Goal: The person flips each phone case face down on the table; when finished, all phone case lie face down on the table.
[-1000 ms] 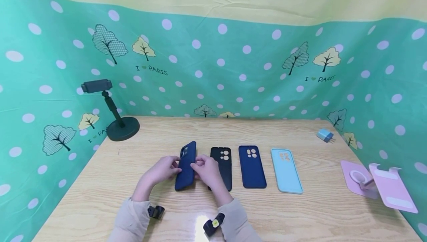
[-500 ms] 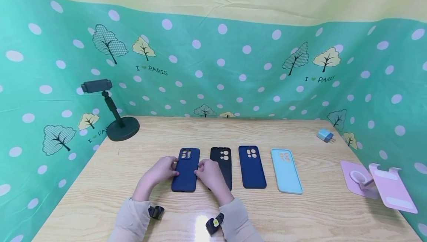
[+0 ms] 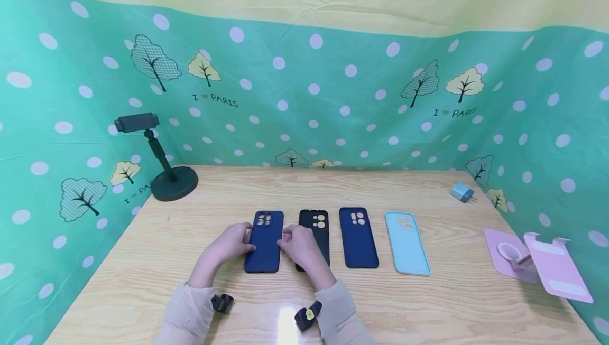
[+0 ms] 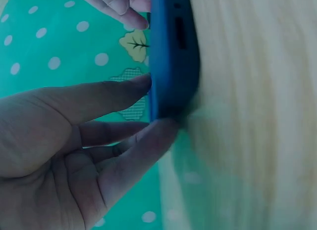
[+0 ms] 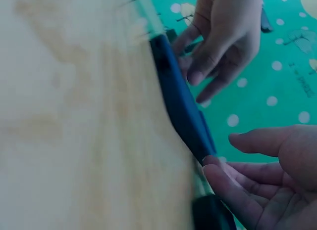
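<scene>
Half the black case [image 3: 319, 229] hidden

Cases left to right: navy case [image 3: 264, 242], black case [image 3: 316, 231], dark blue case [image 3: 358, 237], light blue case [image 3: 406, 242]; light wood-grain bench [image 3: 428, 302], pink stand [image 3: 542, 263], teal backdrop [image 3: 333, 96] with white dots and trees.

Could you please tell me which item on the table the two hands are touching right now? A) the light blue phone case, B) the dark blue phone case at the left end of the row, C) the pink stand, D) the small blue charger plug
B: the left hand and right hand touch the two long sides of the dark blue phone case, which lies flat at the left end of the row.
</scene>
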The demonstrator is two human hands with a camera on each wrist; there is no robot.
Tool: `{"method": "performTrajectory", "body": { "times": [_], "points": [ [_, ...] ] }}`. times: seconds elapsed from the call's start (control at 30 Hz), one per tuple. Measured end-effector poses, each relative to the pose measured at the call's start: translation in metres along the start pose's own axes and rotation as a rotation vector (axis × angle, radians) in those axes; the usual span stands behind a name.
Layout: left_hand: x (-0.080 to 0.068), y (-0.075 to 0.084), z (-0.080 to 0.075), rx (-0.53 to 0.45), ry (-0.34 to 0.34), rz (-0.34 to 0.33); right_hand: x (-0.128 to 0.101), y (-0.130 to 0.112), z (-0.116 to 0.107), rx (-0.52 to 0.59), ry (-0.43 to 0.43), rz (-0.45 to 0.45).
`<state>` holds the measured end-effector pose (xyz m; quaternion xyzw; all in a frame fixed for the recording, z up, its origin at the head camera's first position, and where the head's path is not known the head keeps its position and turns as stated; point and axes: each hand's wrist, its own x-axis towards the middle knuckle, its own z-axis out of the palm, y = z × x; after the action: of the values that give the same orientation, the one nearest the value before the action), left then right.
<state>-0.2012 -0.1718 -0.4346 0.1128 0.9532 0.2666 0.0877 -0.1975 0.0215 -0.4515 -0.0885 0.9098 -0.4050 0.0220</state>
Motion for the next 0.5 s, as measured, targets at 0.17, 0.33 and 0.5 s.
{"method": "performTrajectory", "body": {
  "times": [0.17, 0.33, 0.5],
  "points": [
    [-0.005, 0.013, -0.008, -0.024, 0.022, -0.017, 0.004, 0.008, -0.016, 0.08, 0.041, -0.022],
    [0.003, 0.032, -0.004, -0.094, 0.028, 0.024, 0.005, 0.018, -0.038, 0.008, 0.131, 0.009],
    [0.019, 0.052, 0.013, -0.122, 0.01, 0.07, 0.003, 0.028, -0.059, -0.092, 0.205, 0.08]
  ]
}}
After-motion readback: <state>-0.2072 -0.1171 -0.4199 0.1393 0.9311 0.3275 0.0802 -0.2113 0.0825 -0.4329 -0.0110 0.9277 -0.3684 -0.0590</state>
